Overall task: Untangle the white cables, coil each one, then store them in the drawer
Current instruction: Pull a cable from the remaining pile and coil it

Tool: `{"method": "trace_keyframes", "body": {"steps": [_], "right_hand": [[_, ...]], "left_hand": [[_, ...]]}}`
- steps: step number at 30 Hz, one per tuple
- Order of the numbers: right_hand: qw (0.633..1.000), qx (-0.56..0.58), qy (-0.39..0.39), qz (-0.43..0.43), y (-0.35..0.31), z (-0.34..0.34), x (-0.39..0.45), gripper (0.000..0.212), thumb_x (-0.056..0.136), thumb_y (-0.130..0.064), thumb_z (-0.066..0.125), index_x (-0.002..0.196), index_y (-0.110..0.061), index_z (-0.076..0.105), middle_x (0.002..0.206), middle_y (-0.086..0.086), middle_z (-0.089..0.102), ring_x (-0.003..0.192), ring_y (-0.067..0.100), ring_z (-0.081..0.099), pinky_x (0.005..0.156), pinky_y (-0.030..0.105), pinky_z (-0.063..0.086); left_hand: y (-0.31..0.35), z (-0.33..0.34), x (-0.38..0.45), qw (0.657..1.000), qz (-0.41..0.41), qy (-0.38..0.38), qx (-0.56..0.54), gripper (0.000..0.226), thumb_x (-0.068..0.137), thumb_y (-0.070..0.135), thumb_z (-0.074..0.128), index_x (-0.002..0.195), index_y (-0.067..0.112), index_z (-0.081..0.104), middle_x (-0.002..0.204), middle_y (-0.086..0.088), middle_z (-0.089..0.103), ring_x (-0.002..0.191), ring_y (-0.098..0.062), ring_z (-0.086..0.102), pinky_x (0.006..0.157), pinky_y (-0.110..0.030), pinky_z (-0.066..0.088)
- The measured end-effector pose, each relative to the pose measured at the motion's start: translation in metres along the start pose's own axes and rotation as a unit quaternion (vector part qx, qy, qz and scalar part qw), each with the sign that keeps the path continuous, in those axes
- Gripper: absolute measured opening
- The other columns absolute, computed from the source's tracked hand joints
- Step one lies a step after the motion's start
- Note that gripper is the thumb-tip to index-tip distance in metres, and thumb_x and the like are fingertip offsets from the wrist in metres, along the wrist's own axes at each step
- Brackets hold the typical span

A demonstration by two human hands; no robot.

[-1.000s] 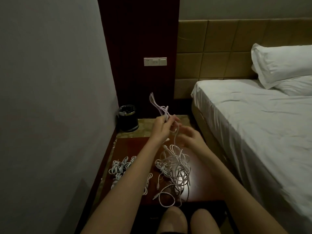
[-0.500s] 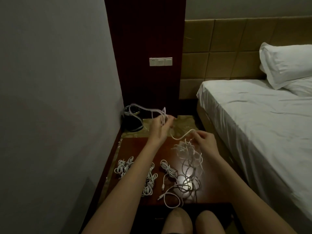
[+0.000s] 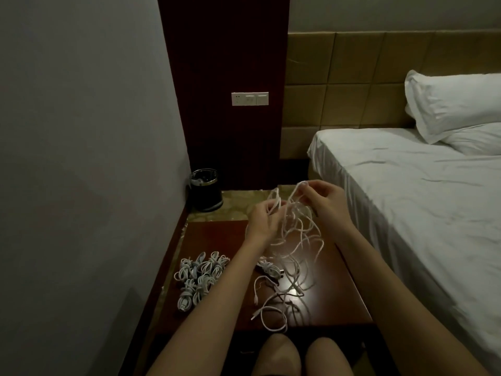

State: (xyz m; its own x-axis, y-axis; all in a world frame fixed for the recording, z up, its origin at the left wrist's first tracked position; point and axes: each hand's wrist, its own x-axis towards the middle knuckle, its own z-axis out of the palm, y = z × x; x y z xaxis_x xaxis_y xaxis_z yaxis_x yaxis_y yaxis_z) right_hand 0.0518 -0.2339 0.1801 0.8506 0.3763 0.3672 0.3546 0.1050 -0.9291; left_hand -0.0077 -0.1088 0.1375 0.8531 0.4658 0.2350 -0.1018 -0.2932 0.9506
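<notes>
A tangle of white cables (image 3: 295, 240) hangs in the air over the dark red nightstand (image 3: 333, 283), its lower loops trailing onto the top. My left hand (image 3: 264, 218) grips a bundle of strands at the tangle's left side. My right hand (image 3: 324, 200) pinches a loop at the tangle's top right, slightly higher than the left. Several coiled white cables (image 3: 200, 275) lie in a heap on the nightstand's left part. One more small coil (image 3: 269, 270) lies near the middle, under the tangle. No drawer shows.
A black waste bin (image 3: 204, 189) stands on the floor behind the nightstand, by the grey wall. A bed (image 3: 420, 199) with white sheets and pillows runs along the right. A switch plate (image 3: 250, 98) sits on the dark wood panel. My knees (image 3: 301, 356) are below the nightstand's front edge.
My right hand has risen and lifted the tangle higher off the nightstand. My left hand drew in closer to it, and the long loop it held out to the left is gone.
</notes>
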Motion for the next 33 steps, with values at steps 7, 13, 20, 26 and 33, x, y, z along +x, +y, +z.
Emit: {"method": "trace_keyframes", "body": {"steps": [7,13,20,26,33], "right_hand": [[0.999,-0.043,-0.011,-0.012,0.003,0.003,-0.004,0.009,0.090,-0.010,0.065,0.087,-0.007,0.073,0.072,0.001,0.071,0.062,0.003,0.067,0.060,0.014,0.051],[0.998,-0.013,0.016,-0.057,-0.008,0.001,-0.008,0.008,0.088,-0.004,0.066,0.088,-0.009,0.072,0.074,-0.001,0.070,0.063,-0.002,0.065,0.060,0.010,0.048],[0.998,-0.041,-0.008,0.044,0.030,-0.005,-0.013,0.016,0.088,-0.014,0.067,0.104,-0.012,0.066,0.097,0.005,0.069,0.084,0.015,0.068,0.065,0.019,0.054],[0.985,-0.143,-0.065,0.069,0.056,0.008,-0.026,0.017,0.089,-0.022,0.068,0.103,-0.015,0.062,0.092,-0.002,0.068,0.075,0.005,0.067,0.058,0.015,0.049],[0.945,-0.311,-0.071,0.069,0.074,0.001,-0.033,0.015,0.091,-0.033,0.065,0.093,-0.019,0.072,0.070,-0.013,0.059,0.065,0.003,0.054,0.057,0.021,0.038]], "left_hand": [[0.006,0.002,0.002,0.997,0.012,-0.064,0.039,0.013,0.087,0.029,0.071,0.075,0.024,0.069,0.070,0.005,0.068,0.068,-0.011,0.066,0.067,-0.032,0.051],[0.001,-0.001,0.000,0.985,0.017,-0.068,0.158,0.014,0.091,0.023,0.067,0.078,0.017,0.068,0.058,0.012,0.056,0.047,0.010,0.052,0.046,-0.006,0.033],[-0.004,-0.008,0.002,0.998,-0.027,-0.039,0.042,0.027,0.094,0.025,0.063,0.073,0.008,0.069,0.055,0.010,0.060,0.046,0.005,0.053,0.051,-0.008,0.036],[-0.003,-0.010,0.003,0.998,-0.039,-0.046,-0.021,0.032,0.094,0.028,0.061,0.088,-0.002,0.070,0.068,0.000,0.064,0.058,-0.001,0.061,0.059,-0.012,0.046],[0.000,-0.026,0.009,0.993,-0.058,0.075,-0.071,0.030,0.095,0.023,0.061,0.070,0.007,0.063,0.066,-0.002,0.063,0.062,-0.014,0.063,0.059,-0.027,0.053]]}}
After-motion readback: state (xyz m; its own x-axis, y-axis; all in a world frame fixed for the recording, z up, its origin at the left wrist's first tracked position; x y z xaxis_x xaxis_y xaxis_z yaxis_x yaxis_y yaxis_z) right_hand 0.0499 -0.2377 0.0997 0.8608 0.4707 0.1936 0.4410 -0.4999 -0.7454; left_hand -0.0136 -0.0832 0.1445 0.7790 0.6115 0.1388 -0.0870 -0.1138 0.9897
